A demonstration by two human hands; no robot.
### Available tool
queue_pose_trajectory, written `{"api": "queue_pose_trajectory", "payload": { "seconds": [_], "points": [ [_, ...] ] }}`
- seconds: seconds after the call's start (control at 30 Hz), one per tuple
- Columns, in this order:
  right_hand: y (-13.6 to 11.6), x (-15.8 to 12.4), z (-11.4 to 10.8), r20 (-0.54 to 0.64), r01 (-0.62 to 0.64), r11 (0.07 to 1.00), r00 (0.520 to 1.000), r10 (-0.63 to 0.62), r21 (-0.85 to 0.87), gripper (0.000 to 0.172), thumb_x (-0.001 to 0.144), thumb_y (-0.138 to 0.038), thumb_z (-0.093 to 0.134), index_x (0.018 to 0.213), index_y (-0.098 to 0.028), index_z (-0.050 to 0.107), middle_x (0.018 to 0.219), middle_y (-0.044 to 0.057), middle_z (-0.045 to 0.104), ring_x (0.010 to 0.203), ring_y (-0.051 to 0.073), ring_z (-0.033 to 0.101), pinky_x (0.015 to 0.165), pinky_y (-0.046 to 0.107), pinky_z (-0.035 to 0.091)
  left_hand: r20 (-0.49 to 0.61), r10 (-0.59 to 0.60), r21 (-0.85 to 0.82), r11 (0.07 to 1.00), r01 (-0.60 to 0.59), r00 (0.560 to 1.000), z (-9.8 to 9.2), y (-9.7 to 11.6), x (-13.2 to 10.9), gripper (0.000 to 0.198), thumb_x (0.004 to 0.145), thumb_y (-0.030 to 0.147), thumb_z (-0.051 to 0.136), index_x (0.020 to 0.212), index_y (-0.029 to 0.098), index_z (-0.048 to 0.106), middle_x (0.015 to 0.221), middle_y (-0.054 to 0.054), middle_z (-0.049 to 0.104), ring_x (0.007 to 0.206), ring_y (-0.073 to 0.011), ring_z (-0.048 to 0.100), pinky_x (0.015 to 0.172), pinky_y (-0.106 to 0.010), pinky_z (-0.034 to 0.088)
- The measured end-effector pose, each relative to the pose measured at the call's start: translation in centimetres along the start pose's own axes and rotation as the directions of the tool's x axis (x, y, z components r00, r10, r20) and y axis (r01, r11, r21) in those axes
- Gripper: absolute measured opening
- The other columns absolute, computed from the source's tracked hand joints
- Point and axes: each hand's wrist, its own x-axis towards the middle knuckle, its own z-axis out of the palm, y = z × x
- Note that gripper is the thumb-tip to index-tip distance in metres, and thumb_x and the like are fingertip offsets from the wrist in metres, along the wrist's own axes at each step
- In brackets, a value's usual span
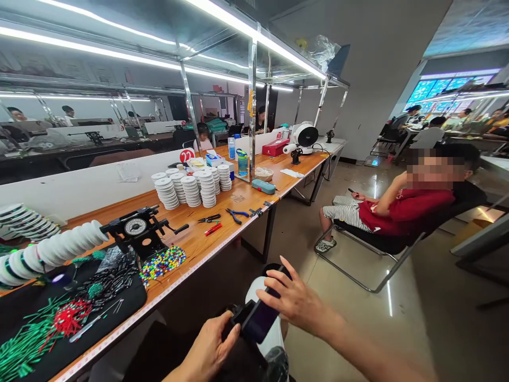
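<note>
My left hand grips the lower end of a black handheld device at the bottom centre of the view. My right hand rests its spread fingers on the device's upper end. The device's screen or front is dark, and I cannot tell exactly what kind of device it is. Behind it a white rounded shape shows, partly hidden by my hands. Both hands are well clear of the wooden workbench on the left, and nothing else touches them.
The workbench holds a black dial instrument, stacks of white spools, coloured beads, blue-handled pliers and green wires on a black mat. A seated person in a red shirt is at the right.
</note>
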Motion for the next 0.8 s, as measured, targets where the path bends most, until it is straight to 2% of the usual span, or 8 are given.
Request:
{"api": "queue_pose_trajectory", "payload": {
  "seconds": [0.13,0.27,0.4,0.5,0.57,0.63,0.73,0.8],
  "points": [
    [0.1,2.2,-1.2,0.057,0.256,0.962,0.963,-0.262,0.09,0.049,0.096,-0.002,0.049,0.127,-0.038,0.059,0.125,-0.003,0.068,0.128,0.016,0.054,0.121,0.062,0.016,0.043,-0.008,0.047,0.999,0.006,0.999,0.0,0.2,0.2,0.032,0.099,0.04,0.043,0.089,0.02,0.066,0.077,-0.002,0.074,0.066,-0.019,0.067,0.065,-0.025,0.05],
    [-1.9,3.7,-0.7,0.086,0.36,0.918,0.922,-0.377,0.169,0.044,0.096,-0.002,0.05,0.119,-0.037,0.064,0.122,-0.005,0.07,0.127,0.011,0.056,0.121,0.055,0.022,0.048,-0.01,0.008,1.0,0.009,0.999,0.2,-0.3,0.1,0.029,0.098,0.039,0.044,0.101,0.02,0.066,0.087,-0.005,0.078,0.076,-0.0223,0.072,0.07,-0.026,0.051],
    [-2.7,3.7,1.1,0.084,0.403,0.892,0.9,-0.427,0.205,0.038,0.096,-0.006,0.055,0.117,-0.037,0.063,0.131,-0.007,0.067,0.132,0.01,0.051,0.121,0.053,0.021,0.106,0.006,-0.185,0.983,0.014,0.994,0.7,-0.5,-0.4,0.037,0.1,0.045,0.041,0.107,0.019,0.066,0.09,-0.005,0.077,0.08,-0.0215,0.07,0.073,-0.026,0.054],
    [-2.4,3.1,2.5,0.078,0.401,0.901,0.905,-0.417,0.165,0.035,0.1,-0.013,0.054,0.123,-0.038,0.06,0.136,-0.005,0.064,0.137,0.012,0.047,0.121,0.058,0.017,0.113,0.0,-0.32,0.947,0.037,0.994,1.1,-0.6,-0.8,0.042,0.101,0.048,0.038,0.11,0.018,0.065,0.1,-0.008,0.076,0.092,-0.0234,0.069,0.083,-0.03,0.055],
    [-2.4,2.5,3.4,0.088,0.37,0.917,0.919,-0.385,0.15,0.036,0.1,-0.015,0.054,0.125,-0.041,0.059,0.138,-0.006,0.063,0.139,0.014,0.045,0.121,0.059,0.016,0.122,0.005,-0.347,0.937,0.038,0.993,1.4,-0.8,-1.3,0.044,0.1,0.05,0.038,0.113,0.017,0.064,0.106,-0.01,0.075,0.095,-0.0244,0.069,0.087,-0.033,0.054],
    [-2.7,1.8,4.2,0.096,0.326,0.933,0.935,-0.342,0.152,0.039,0.099,-0.017,0.058,0.127,-0.044,0.057,0.14,-0.006,0.061,0.14,0.016,0.044,0.121,0.058,0.017,0.129,0.012,-0.326,0.945,0.031,0.992,1.5,-1.0,-1.7,0.046,0.1,0.052,0.038,0.117,0.017,0.064,0.106,-0.011,0.075,0.09,-0.0243,0.069,0.084,-0.034,0.055],
    [-4.0,0.2,5.9,-0.019,0.253,0.963,0.967,-0.252,0.093,0.059,0.092,-0.009,0.062,0.139,-0.044,0.048,0.147,-0.001,0.055,0.146,0.026,0.034,0.117,0.06,0.028,0.088,-0.046,-0.209,0.976,0.064,0.995,1.5,-1.1,-2.3,0.049,0.098,0.054,0.039,0.118,0.017,0.065,0.093,-0.01,0.076,0.081,-0.0244,0.068,0.075,-0.033,0.056],
    [-5.1,-1.0,7.2,-0.159,0.071,0.997,0.985,-0.066,0.026,0.083,0.084,0.005,0.057,0.151,-0.036,0.032,0.157,0.009,0.041,0.15,0.034,0.021,0.113,0.062,0.036,0.077,-0.086,-0.156,0.983,0.097,0.993,1.3,-0.7,-2.5,0.049,0.098,0.054,0.039,0.111,0.017,0.068,0.08,-0.007,0.073,0.073,-0.0224,0.065,0.07,-0.03,0.055]
  ]
}}
